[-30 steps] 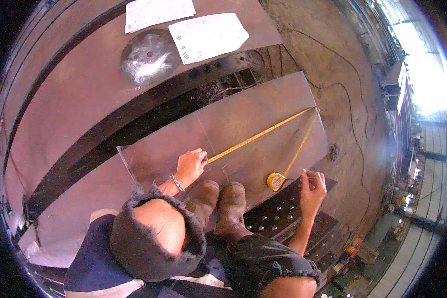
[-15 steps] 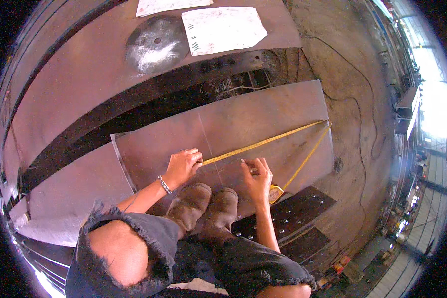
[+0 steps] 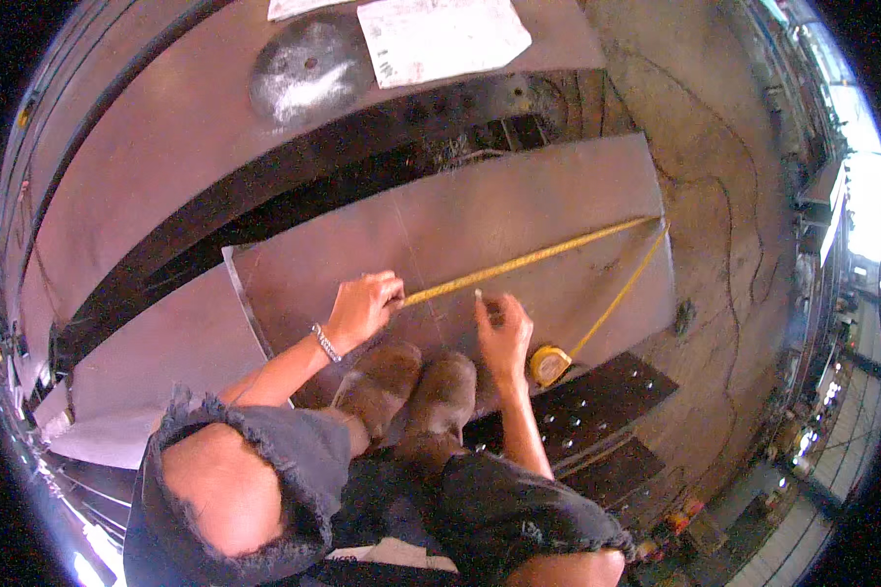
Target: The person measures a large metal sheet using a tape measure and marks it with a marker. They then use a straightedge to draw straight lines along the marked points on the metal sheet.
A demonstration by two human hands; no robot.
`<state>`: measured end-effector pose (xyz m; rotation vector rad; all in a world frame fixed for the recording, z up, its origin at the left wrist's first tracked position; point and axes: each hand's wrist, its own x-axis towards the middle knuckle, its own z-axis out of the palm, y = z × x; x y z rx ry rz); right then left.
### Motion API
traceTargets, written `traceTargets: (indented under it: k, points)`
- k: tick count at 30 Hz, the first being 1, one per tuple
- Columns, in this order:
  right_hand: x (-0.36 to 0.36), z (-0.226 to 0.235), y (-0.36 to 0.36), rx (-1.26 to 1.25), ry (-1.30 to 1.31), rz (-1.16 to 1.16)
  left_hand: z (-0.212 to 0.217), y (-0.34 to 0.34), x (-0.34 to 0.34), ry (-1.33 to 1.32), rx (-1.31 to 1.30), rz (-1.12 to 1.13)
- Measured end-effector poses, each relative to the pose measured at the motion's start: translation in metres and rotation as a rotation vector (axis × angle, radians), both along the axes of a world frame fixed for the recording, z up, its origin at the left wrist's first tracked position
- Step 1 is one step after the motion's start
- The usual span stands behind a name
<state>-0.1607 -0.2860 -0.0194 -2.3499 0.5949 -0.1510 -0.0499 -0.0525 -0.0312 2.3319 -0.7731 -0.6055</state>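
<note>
We find the scene fairly dim, with a bright opening [image 3: 876, 205] at far right, beyond the plate's [image 3: 538, 201] right edge, burnt out to white. Along the plate's upper edge, the gap [image 3: 323, 186] sinks into black shadow. Glare whitens the paper [image 3: 450, 34] and streaks the disc [image 3: 303, 90]. We see grain in the darks, soft, unreadable markings on the tape [image 3: 527, 261], and straight edges bowing toward a black rim.

One tape measure [image 3: 550, 365], one left hand [image 3: 362, 306], one right hand [image 3: 505, 333] counted near frame centre.
Two boots [image 3: 444, 393] seen just below; one bracelet [image 3: 325, 342] at centre left; two white papers [image 3: 442, 44] counted at top, one cropped by the frame; one round disc [image 3: 299, 86] at upper left.
</note>
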Motion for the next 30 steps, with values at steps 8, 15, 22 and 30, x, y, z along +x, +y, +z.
traceTargets:
  k: [8, 15, 22, 30]
  points:
    - [-0.003, -0.014, 0.01, 0.049, -0.034, 0.054, -0.017, 0.004, -0.004, -0.003, 0.042, -0.003]
    - [-0.008, -0.023, 0.014, 0.012, -0.044, 0.142, -0.009, 0.001, -0.003, -0.037, 0.011, -0.002]
    - [0.0, -0.026, 0.017, 0.027, 0.016, 0.09, -0.015, 0.002, -0.004, -0.029, 0.012, 0.007]
    - [0.004, -0.033, 0.017, 0.015, -0.056, 0.092, -0.01, 0.001, -0.002, -0.006, 0.001, -0.005]
